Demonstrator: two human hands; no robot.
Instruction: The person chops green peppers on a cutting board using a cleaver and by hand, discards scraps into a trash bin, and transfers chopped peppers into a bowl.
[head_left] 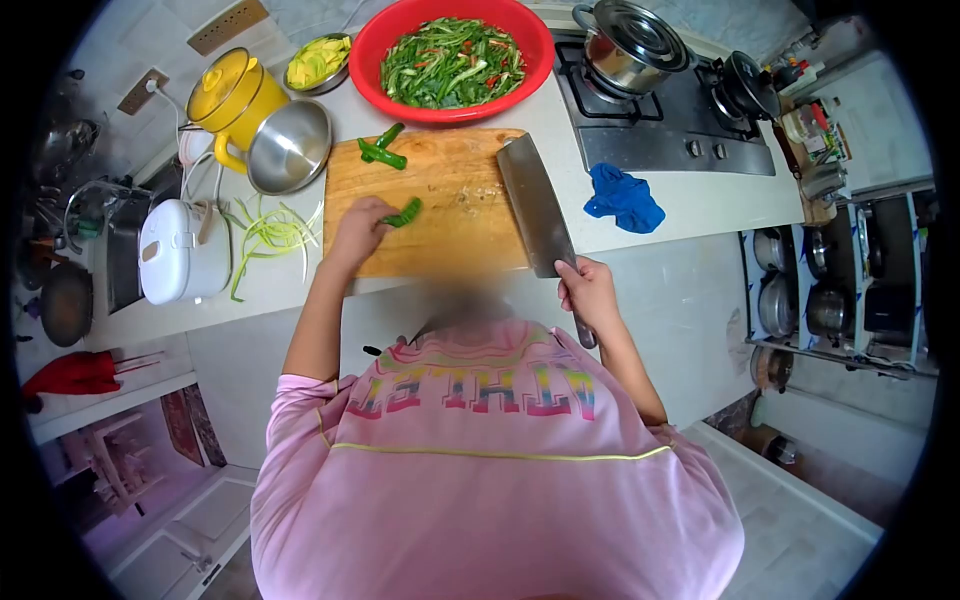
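Observation:
My left hand (362, 230) is over the left side of the wooden cutting board (450, 235), its fingers closed on the end of a green pepper piece (405, 213). Farther up the board lie more green pepper pieces (382, 152), one across another. My right hand (588, 292) grips the handle of a cleaver (538, 205) at the board's right edge. The broad blade points away from me and lies along that edge. Pale seeds and bits are scattered near the blade.
Behind the board stands a red basin (365, 75) of cut green and red vegetables. A steel bowl (290, 147), yellow pot (240, 95), white appliance (180, 250) and pale green strips (275, 235) are left. A blue cloth (624, 198) and gas stove (650, 145) are right.

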